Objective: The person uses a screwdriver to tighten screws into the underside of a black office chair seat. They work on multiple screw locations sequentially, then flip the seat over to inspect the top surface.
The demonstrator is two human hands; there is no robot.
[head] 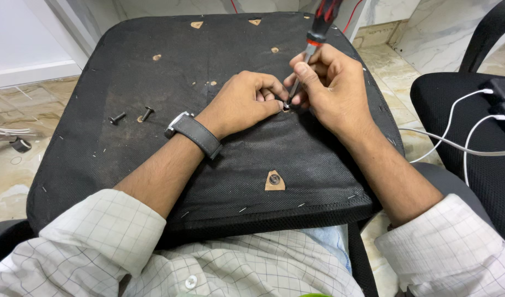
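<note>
The screwdriver [313, 52], with a red-and-black handle and a metal shaft, is standing nearly upright over the underside of an upturned chair seat [153, 82], its tip meeting a fastener hole [286, 108] right of the seat's centre. The right hand [332, 91] is wrapping the shaft low down, its grip clamped on the shaft just below the handle, with the handle rising free above the fist. The left hand [244, 102] is lying on the black fabric just beside the hole, its thumb and fingertips pinched together at the tool tip; whether they are holding a screw there cannot be told. A dark-strapped wristwatch [193, 132] is sitting on the left wrist. Near the seat's front edge, a torn triangular fabric opening [274, 180] is exposing a seated fastener. Two loose black bolts [131, 116] are lying on the seat's left part, well apart from the hands. Further small holes are showing along the far edge. To the right, white cables [456, 118] are running across a second black chair [467, 126]. The marble-patterned floor [21, 165] is lying beneath.
</note>
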